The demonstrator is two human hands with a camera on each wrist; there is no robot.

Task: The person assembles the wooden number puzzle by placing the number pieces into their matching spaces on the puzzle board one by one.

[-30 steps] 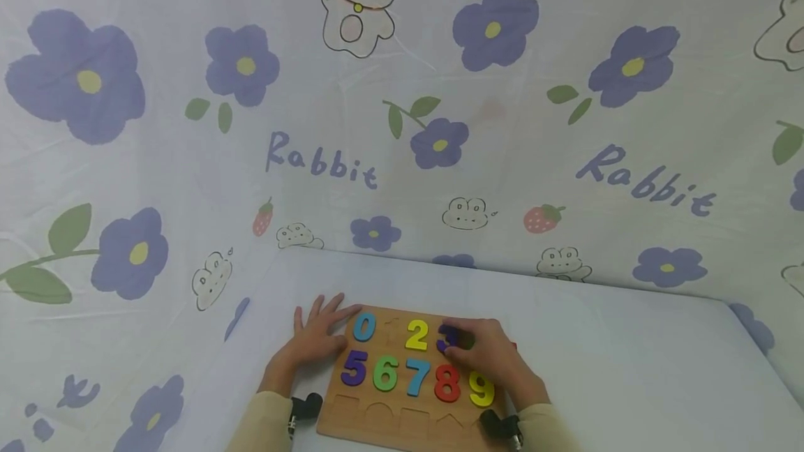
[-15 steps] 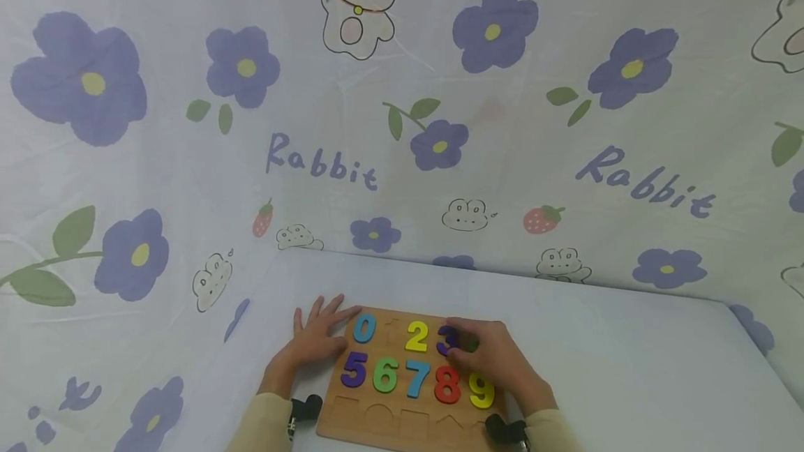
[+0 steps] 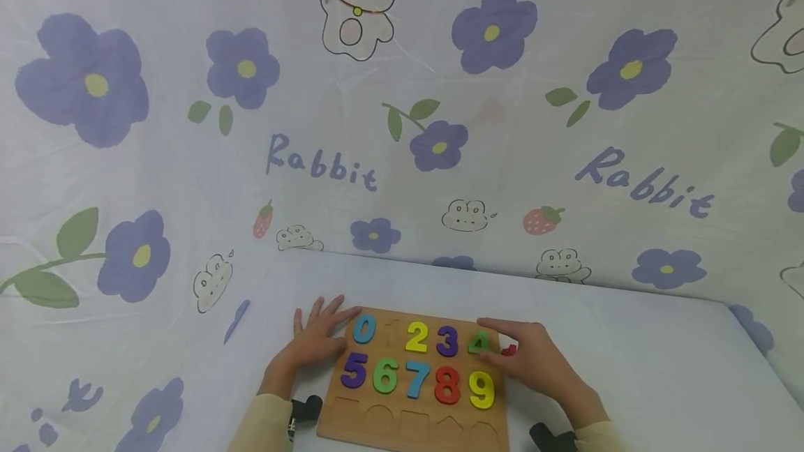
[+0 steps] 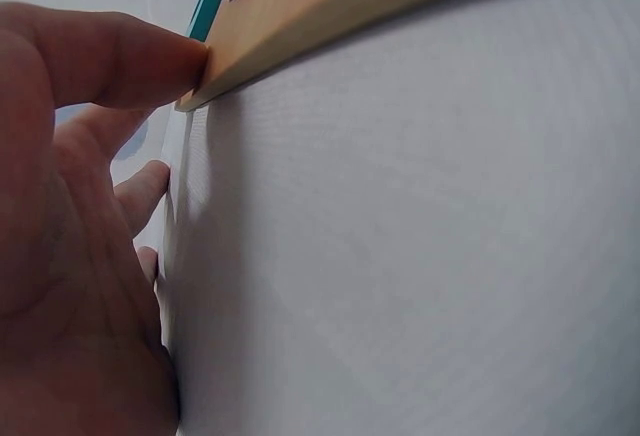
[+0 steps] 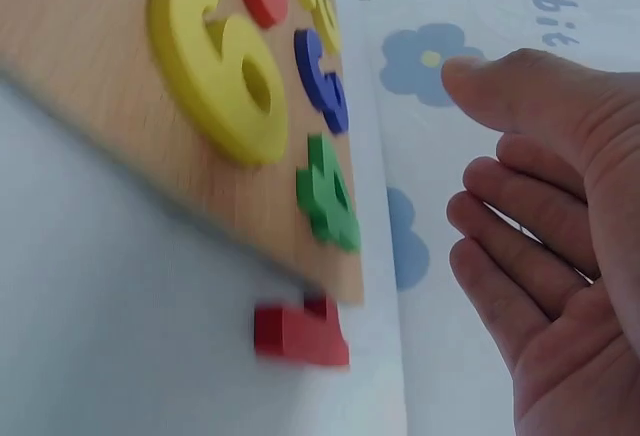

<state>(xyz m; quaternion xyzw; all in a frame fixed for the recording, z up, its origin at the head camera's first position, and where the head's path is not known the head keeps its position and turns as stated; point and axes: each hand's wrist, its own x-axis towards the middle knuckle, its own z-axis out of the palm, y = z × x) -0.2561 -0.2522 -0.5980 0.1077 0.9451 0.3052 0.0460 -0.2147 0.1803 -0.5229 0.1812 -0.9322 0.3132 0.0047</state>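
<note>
A wooden number board [image 3: 326,424] lies on the white table, with coloured digits from 0 and 2 through 9 seated in it. My left hand [image 3: 317,340] spreads its fingers along the upper left of the board; in the left wrist view the thumb [image 4: 150,61] touches the board's edge. My right hand [image 3: 537,358] is at the right edge, beside the green 4 [image 3: 479,342], fingers loosely bent and holding nothing. Just off that edge lies a red number 1 [image 5: 305,336], mostly hidden by the hand in the head view. The 1-shaped recess [image 3: 392,332] shows bare wood.
Along the board's near side runs a row of shallow shape recesses [image 3: 414,424]. The white table [image 3: 659,368] extends to the right. Behind and to the left hangs a fabric [image 3: 402,89] printed with flowers and rabbits.
My right hand has moved right, from beside the purple 3 to the board's right edge, uncovering the 3, the 4 and part of the red 1. My left hand has stayed put.
</note>
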